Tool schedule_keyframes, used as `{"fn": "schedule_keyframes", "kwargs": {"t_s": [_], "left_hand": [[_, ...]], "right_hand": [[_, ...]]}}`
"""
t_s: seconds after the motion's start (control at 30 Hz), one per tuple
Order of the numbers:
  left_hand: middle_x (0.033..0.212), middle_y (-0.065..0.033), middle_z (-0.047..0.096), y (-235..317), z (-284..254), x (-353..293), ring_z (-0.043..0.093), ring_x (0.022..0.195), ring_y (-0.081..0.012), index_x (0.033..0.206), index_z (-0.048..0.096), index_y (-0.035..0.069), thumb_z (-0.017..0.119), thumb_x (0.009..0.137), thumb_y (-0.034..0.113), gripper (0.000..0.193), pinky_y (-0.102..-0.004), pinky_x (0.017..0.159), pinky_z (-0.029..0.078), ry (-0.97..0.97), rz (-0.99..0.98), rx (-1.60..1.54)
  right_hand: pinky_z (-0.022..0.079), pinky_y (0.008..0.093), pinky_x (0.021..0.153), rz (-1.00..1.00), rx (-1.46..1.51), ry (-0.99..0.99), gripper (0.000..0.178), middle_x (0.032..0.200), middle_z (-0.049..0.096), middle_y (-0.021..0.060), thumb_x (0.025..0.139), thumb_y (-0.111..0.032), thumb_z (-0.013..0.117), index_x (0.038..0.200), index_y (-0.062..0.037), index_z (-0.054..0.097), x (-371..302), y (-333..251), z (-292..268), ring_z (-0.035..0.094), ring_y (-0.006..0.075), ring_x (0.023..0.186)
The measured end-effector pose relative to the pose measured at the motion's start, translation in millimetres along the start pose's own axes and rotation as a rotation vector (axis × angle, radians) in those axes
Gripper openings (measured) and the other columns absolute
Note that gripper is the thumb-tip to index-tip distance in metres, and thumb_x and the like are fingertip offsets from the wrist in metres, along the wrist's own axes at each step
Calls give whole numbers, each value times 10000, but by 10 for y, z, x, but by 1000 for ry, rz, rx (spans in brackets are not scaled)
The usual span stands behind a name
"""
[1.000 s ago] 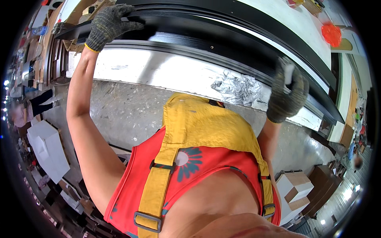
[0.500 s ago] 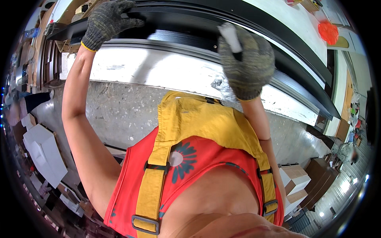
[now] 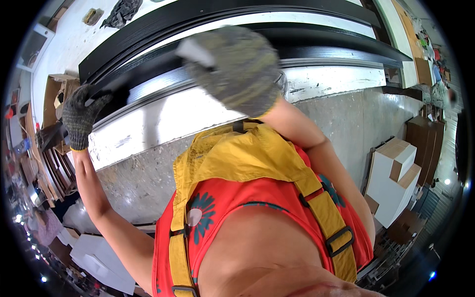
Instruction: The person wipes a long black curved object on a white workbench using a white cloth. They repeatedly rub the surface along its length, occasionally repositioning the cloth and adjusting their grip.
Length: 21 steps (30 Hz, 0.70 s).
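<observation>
A long black board (image 3: 341, 42) with a glossy, grooved face lies across the white work surface (image 3: 326, 81) in front of me. Near its left end my gloved left hand (image 3: 81, 116) holds the board, fingers curled at its edge and thumb apart. My right hand (image 3: 237, 69), in a matching grey knitted glove, is over the middle of the board and smeared by motion. It grips a small white pad (image 3: 196, 52), whose exact kind I cannot make out. Another black profiled board (image 3: 198, 15) lies behind, along the far side.
A dark crumpled cloth (image 3: 122, 12) and a small brownish lump (image 3: 92, 16) lie at the far left. Beside my left hand stands an open cardboard box (image 3: 52, 96). White and brown cartons (image 3: 396, 168) stand on the floor at the right.
My right hand has swept leftward along the board with the white pad. My left hand remains near the board's left end, its fingers now more curled. The whole view has turned and shifted.
</observation>
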<state>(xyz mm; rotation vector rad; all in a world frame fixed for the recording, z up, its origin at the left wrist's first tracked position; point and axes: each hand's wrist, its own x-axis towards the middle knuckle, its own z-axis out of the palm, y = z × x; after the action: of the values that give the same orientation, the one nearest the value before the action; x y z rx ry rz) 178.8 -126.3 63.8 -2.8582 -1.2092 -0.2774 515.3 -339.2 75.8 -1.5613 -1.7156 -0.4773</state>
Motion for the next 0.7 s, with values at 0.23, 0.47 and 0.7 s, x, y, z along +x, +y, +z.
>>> {"fn": "schedule_keyframes", "kwargs": {"t_s": [0.23,0.47,0.7], "left_hand": [[945,-129,743,48,-1,89,719,838,-242,1011,747,37,862,742,342,423,-341,770,549,-78,-20,-83],[963,-137,745,256,-58,126,719,865,-254,1024,743,33,852,751,259,371,-348,793,552,-89,-2,-143],[969,-155,718,647,-122,392,696,885,-291,1038,732,36,826,767,286,381,-373,813,534,-208,36,-169]], "right_hand": [[565,332,776,287,-599,238,328,904,702,78,797,-263,822,1027,-70,691,-924,1335,-1014,687,233,814],[486,245,711,1019,613,230,339,1111,717,52,965,-289,627,1212,-63,683,-2012,1662,-1187,654,123,919],[427,222,562,1613,703,24,332,757,587,-36,929,-323,662,1138,-73,725,-2838,2059,-708,473,68,617]]}}
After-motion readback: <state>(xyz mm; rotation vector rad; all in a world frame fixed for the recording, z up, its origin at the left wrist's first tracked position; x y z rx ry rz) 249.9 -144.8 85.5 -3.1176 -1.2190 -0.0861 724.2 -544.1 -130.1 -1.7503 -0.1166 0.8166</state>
